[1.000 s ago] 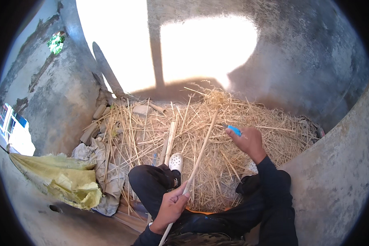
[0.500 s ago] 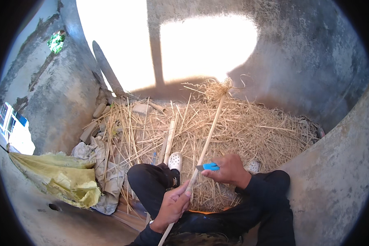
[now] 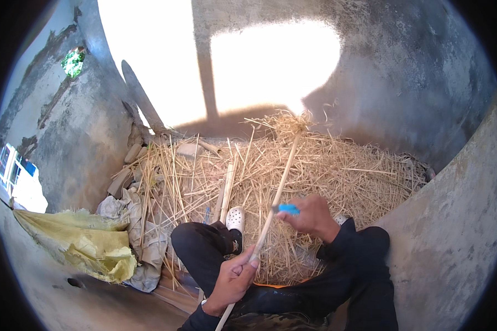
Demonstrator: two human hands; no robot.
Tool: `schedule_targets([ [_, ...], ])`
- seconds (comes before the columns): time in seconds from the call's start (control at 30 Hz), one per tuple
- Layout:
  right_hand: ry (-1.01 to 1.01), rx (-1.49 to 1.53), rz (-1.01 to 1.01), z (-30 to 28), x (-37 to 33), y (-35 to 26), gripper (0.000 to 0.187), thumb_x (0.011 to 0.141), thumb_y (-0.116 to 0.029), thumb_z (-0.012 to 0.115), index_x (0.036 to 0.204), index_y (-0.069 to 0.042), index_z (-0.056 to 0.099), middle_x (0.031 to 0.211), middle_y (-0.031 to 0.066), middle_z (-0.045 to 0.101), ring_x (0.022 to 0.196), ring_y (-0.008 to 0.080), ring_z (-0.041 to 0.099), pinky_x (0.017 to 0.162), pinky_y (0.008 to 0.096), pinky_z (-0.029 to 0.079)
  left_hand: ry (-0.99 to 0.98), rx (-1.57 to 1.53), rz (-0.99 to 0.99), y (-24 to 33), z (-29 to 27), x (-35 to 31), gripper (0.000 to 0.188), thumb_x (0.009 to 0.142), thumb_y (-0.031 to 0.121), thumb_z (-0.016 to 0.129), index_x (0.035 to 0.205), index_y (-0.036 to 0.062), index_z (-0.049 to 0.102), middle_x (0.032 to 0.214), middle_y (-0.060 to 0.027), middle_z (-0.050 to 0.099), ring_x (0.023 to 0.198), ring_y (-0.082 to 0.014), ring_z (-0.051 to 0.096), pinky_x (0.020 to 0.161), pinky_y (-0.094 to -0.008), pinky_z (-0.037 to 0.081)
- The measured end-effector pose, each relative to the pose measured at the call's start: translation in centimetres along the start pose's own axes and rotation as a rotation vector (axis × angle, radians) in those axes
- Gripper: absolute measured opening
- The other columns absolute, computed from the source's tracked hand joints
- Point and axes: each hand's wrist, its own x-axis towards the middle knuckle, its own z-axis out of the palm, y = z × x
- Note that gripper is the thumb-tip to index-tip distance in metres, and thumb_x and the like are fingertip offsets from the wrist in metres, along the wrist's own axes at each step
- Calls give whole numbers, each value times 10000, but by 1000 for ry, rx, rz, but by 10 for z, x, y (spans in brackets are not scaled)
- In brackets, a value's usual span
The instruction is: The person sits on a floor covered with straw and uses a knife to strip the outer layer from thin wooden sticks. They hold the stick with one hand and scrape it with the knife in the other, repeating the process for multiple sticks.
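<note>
My left hand (image 3: 233, 278) is closed around the lower part of a long pale wooden stick (image 3: 283, 179), which slants up and away from my lap. Curly shavings (image 3: 287, 124) bunch at the stick's far end. A blue-handled utility knife (image 3: 287, 209) is gripped in my right hand (image 3: 313, 216), to the right of the stick. Its blade lies against or right beside the stick's middle, well above my left hand; I cannot tell whether it cuts in.
Loose straw-like strips and shavings (image 3: 353, 171) cover the ground ahead. White clogs (image 3: 235, 218) are on my feet. A yellow torn sack (image 3: 94, 237) and a grey cloth (image 3: 149, 243) lie at left. Concrete walls (image 3: 392, 71) enclose the spot, with stones (image 3: 121, 179) at the left corner.
My right hand has moved the knife up along the stick, away from my left hand. My left hand keeps its hold in nearly the same place.
</note>
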Motion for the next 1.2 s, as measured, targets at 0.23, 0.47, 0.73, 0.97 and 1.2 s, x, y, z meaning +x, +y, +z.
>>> schedule_targets([
  [0.23, 90, 5, 230, -11, 22, 34, 675, 784, -717, 499, 572, -84, 600, 452, 105, 509, 421, 279, 556, 419, 393, 431, -12, -25, -10, -5, -3, -5, 435, 973, 114, 489, 1371, -30, 390, 674, 72, 430, 550, 3, 356, 473, -170, 282],
  [0.47, -19, -35, 22, -8, 3, 3, 628, 796, -701, 494, 620, -118, 645, 468, 92, 525, 463, 274, 580, 451, 382, 438, 30, 154, 78, 3, 2, -2, 439, 967, 112, 496, 1370, -31, 395, 670, 82, 406, 551, 8, 323, 479, -172, 254],
  [0.73, 2, 27, 1, -1, -2, -2, 662, 774, -712, 516, 534, -96, 559, 467, 87, 520, 417, 268, 537, 426, 394, 408, 37, 174, 96, 14, 1, -10, 423, 954, 60, 504, 1345, -71, 408, 784, 61, 488, 636, 19, 373, 528, -147, 288],
  [0.97, 52, 6, 158, -8, 21, 39, 671, 793, -713, 491, 515, -104, 534, 444, 85, 491, 400, 253, 528, 411, 373, 407, 53, 187, 105, 6, 2, -15, 405, 950, 64, 513, 1330, -55, 441, 777, 76, 484, 619, 22, 352, 516, -151, 270],
  [1.2, 30, 21, -15, -1, 10, 7, 682, 785, -733, 481, 521, -107, 543, 432, 73, 467, 391, 253, 512, 413, 401, 397, 70, 250, 137, 1, 0, -20, 411, 952, 62, 513, 1327, -82, 425, 754, 64, 474, 629, 19, 371, 511, -156, 287],
])
